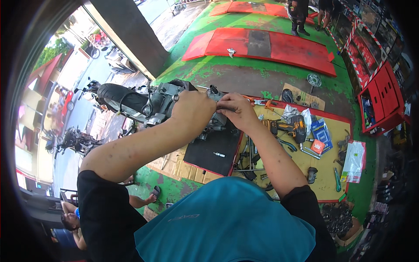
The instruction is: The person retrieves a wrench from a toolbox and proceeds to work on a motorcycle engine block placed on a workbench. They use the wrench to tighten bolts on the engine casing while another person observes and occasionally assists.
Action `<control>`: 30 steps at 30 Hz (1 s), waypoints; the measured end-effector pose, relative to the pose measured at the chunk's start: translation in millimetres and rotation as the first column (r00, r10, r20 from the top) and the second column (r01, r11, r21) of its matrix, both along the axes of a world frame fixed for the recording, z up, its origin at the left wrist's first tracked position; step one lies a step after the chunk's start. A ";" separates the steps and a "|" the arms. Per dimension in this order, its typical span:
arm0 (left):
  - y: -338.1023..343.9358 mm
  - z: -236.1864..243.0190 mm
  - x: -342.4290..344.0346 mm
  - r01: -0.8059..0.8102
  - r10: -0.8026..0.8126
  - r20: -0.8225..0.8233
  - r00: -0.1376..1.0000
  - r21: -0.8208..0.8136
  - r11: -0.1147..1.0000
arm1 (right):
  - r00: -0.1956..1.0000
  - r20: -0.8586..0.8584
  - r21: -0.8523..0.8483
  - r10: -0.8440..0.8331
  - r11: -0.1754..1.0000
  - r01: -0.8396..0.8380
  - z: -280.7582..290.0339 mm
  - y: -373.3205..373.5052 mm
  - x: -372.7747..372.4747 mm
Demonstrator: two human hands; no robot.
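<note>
A: Where does print stand in your view?
B: Your teal garment (227, 222) bears small pale lettering; the orange box (318, 146), white capitals; the blue package (322, 129), pale print too small to read.

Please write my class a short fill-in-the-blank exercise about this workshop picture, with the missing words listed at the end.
1. The left hand and right hand are both at the engine; the cordless drill lies nearer the ____ hand.
2. The tool cabinet is coloured ____.
3. The mat under the small metal part is coloured ____.

Missing words: right; red; black.
</note>
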State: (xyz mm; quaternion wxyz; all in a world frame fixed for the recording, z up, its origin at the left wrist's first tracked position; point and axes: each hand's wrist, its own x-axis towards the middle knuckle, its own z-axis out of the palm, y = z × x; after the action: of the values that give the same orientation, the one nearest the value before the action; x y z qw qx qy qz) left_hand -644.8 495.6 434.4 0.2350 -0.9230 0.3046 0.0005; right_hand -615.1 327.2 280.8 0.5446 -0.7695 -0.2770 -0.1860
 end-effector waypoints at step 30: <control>21.9 -5.2 -25.7 0.040 -0.036 -0.073 0.997 0.056 0.998 | 0.981 0.192 -0.065 -0.006 0.998 0.019 -18.1 8.7 1.0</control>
State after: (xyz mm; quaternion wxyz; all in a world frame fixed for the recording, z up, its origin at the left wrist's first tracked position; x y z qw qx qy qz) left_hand -670.6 517.5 429.2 0.2501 -0.9094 0.3301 0.0380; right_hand -614.2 335.9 262.7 0.4885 -0.7673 -0.3293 -0.2533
